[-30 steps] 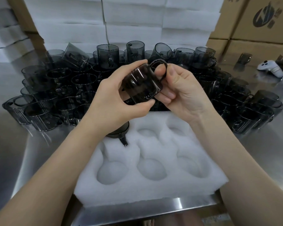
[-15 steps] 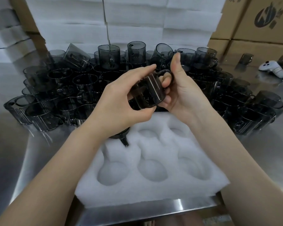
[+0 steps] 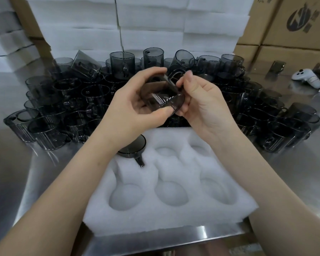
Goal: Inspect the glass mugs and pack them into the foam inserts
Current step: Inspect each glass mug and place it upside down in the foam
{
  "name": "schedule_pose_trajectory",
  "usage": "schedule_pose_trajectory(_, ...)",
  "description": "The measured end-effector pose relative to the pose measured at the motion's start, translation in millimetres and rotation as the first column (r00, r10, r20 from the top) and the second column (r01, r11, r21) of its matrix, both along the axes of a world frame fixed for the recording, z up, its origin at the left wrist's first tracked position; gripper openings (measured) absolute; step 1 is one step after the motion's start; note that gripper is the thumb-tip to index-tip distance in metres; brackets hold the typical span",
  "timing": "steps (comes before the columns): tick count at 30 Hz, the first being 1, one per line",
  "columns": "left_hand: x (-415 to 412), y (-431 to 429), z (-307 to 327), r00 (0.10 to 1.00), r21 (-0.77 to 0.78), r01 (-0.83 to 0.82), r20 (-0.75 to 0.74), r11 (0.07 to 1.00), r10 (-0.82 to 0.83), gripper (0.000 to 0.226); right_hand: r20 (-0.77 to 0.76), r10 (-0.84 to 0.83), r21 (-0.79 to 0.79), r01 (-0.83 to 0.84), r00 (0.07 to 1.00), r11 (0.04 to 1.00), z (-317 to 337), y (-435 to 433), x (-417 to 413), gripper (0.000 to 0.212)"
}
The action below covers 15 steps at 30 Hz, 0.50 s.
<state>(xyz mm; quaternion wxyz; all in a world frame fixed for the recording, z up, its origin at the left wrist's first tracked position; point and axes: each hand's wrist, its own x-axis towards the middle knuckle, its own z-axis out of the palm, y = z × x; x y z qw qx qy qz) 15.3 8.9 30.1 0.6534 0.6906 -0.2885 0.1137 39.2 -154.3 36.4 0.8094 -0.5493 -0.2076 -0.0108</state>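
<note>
Above the far edge of the foam insert [image 3: 155,222] on my desk [image 3: 294,172], I hold one smoky glass mug [image 3: 161,97], left hand [image 3: 129,108] curled round its body, right hand [image 3: 201,100] pinching near its handle.

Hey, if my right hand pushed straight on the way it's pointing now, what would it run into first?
The held mug, whose handle your right hand now pinches. Past it, probably the left hand cupping the mug's other side, though depth is unclear.
</note>
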Motion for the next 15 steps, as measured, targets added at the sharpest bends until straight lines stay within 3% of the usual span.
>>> schedule_pose_trajectory(5,-1,1,-4,0.997,0.161,0.008,0.076,0.987,-0.020,0.067,-0.168,-0.076,-0.068,0.065,0.983,0.996,1,-2,3,0.058)
schedule_pose_trajectory(7,0,3,-5,0.994,0.196,0.000,0.103,0.981,-0.021,0.068,-0.206,-0.071,-0.065,0.059,0.976,0.996,2,-5,4,0.059)
schedule_pose_trajectory(12,1,3,-4,0.986,0.245,-0.039,0.166,0.969,-0.003,0.076,-0.084,0.010,-0.203,-0.027,0.996,0.979,7,-12,2,0.040)
schedule_pose_trajectory(15,0,4,-4,0.982,0.260,-0.078,0.186,0.962,0.029,0.085,-0.016,0.065,-0.335,-0.066,0.998,0.940,4,-14,0,0.058)
